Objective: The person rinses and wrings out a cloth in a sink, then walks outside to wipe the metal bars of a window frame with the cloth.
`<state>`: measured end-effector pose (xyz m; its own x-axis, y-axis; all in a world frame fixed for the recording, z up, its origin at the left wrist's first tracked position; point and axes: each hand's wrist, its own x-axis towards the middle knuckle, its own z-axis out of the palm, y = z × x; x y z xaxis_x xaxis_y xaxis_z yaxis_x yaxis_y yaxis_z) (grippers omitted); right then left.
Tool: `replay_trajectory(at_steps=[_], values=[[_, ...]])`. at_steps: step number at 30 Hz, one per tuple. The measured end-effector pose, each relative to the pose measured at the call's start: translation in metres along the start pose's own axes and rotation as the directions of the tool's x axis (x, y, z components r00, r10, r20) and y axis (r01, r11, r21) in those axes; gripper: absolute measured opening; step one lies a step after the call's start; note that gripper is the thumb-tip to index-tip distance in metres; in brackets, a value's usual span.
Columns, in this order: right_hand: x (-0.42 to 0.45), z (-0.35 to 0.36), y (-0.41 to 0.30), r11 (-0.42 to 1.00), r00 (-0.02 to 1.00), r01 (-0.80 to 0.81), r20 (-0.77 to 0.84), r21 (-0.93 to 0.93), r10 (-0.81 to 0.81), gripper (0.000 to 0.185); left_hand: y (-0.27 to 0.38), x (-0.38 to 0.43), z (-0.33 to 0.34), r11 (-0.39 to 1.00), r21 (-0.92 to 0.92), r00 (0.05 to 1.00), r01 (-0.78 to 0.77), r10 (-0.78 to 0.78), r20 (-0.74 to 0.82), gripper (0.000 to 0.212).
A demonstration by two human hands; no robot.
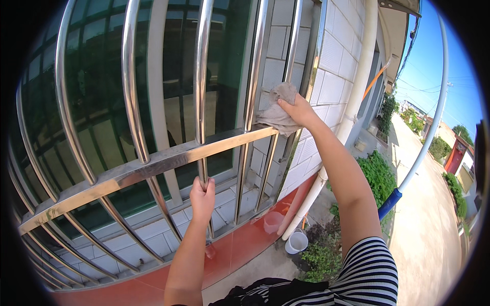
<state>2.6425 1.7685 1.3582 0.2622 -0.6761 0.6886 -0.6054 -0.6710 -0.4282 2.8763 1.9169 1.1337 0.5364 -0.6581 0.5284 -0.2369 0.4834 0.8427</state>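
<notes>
My right hand [300, 109] grips a damp-looking grey cloth [281, 114] at the right end of a metal crossbar [218, 144]. The cloth drapes over that end and partly hides a vertical bar. Below the crossbar, my left hand [203, 198] is wrapped around a polished steel bar [203, 170] of the window grille. Grime darkens stretches of the crossbar's top and front. Behind the bars stands a green-tinted glass window [203, 72] in a pale frame, full of reflections.
White tiles [335, 53] and a white downpipe [356, 76] flank the grille on the right. Red tiles [226, 264] run beneath it. A white bucket [296, 241] stands on the ground among green plants [325, 256]. A pale pole with a blue sleeve [391, 201] rises beside my right arm.
</notes>
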Motion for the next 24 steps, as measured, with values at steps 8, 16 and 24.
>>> replay_trajectory(at_steps=[8, 16, 24], values=[[-0.032, -0.081, 0.035, 0.666, 0.820, -0.573, 0.357, 0.478, 0.448, 0.040, -0.005, -0.002, 0.003, 1.000, -0.027, 1.000, -0.007, 0.006, -0.025, 0.018], [-0.002, -0.084, 0.041, 0.890, 0.935, 0.064, -0.338, 0.452, 0.104, 0.049, -0.017, -0.002, 0.005, 0.998, -0.044, 0.998, -0.035, 0.033, -0.046, 0.011], [-0.005, -0.011, 0.043, 0.397, 0.919, 0.348, 0.228, -0.849, -0.321, 0.038, -0.013, -0.002, 0.000, 0.998, -0.061, 0.999, 0.032, -0.033, -0.003, 0.010]])
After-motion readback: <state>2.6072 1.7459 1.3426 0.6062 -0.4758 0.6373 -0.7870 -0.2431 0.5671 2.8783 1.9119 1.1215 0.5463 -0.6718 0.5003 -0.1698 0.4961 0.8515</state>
